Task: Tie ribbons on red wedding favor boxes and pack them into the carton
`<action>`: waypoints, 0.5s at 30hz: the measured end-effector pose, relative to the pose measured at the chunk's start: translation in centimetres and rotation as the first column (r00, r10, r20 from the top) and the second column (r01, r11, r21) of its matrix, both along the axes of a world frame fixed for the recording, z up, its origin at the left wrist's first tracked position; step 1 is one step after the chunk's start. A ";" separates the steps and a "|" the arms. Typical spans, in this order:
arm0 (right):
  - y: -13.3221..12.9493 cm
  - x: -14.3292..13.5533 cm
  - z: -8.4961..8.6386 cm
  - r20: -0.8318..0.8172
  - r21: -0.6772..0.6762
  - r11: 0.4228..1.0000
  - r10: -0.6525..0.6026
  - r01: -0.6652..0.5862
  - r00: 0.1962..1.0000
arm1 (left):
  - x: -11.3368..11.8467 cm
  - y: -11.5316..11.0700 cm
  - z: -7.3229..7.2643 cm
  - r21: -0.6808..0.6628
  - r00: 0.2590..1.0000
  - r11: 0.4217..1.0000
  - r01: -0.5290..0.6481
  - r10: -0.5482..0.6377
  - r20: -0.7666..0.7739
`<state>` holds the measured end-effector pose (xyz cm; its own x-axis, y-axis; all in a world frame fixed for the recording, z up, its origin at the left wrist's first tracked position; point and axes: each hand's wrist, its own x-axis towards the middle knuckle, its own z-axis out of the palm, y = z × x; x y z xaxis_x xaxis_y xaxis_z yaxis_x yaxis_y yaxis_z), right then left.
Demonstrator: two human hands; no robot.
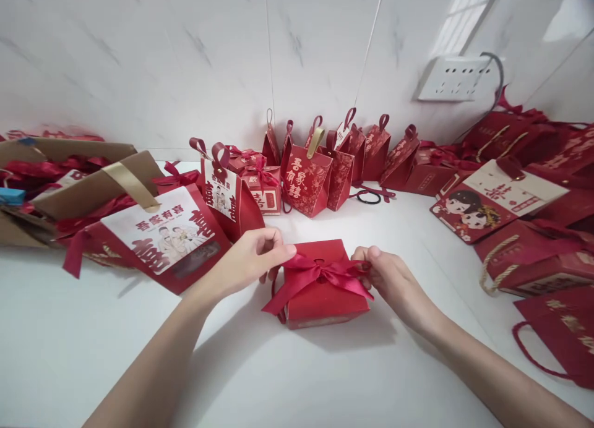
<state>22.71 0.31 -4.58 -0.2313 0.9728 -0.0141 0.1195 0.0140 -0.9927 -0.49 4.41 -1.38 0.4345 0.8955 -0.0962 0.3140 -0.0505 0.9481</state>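
A small red gift box (327, 307) sits on the white tabletop (260, 366) in front of me. Across its top lies a shiny red ribbon (338, 278) tied in a bow, its tails hanging over the front. My left hand (257, 258) pinches the bow's left loop between thumb and fingers at the box's left edge. On the opposite side, my right hand (392, 282) grips the right loop the same way. Part of each loop is hidden by my fingers. A dark red cord hangs down the box's left side.
Several red gift boxes (306, 179) with loop handles stand along the marbled wall. A cardboard carton (139, 174) with red items is at left, beside a tilted box with a white label (160, 233). More gift boxes (501, 199) crowd the right. Scissors (369, 197) lie behind; a socket panel (457, 78) is above.
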 end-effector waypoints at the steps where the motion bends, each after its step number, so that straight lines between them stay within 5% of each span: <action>1: 0.0 0.0 0.2 -0.010 -0.015 1.000 0.001 -0.001 1.000 | 0.3 -0.2 -0.1 0.019 1.000 1.000 -0.014 0.014 -0.005; 5: -0.5 0.3 1.2 -0.010 -0.055 0.998 0.040 -0.040 0.999 | 1.1 -0.6 -0.5 0.111 0.994 0.991 -0.078 0.086 -0.063; 10: -1.3 0.5 2.4 0.149 -0.150 0.980 0.153 -0.130 0.977 | 0.7 -0.6 -0.3 0.057 0.987 0.990 -0.132 0.137 -0.085; 15: -1.1 0.6 2.6 -0.017 -0.218 0.968 0.124 -0.125 0.992 | 1.0 -0.9 -0.1 0.046 0.989 0.988 -0.146 0.144 0.044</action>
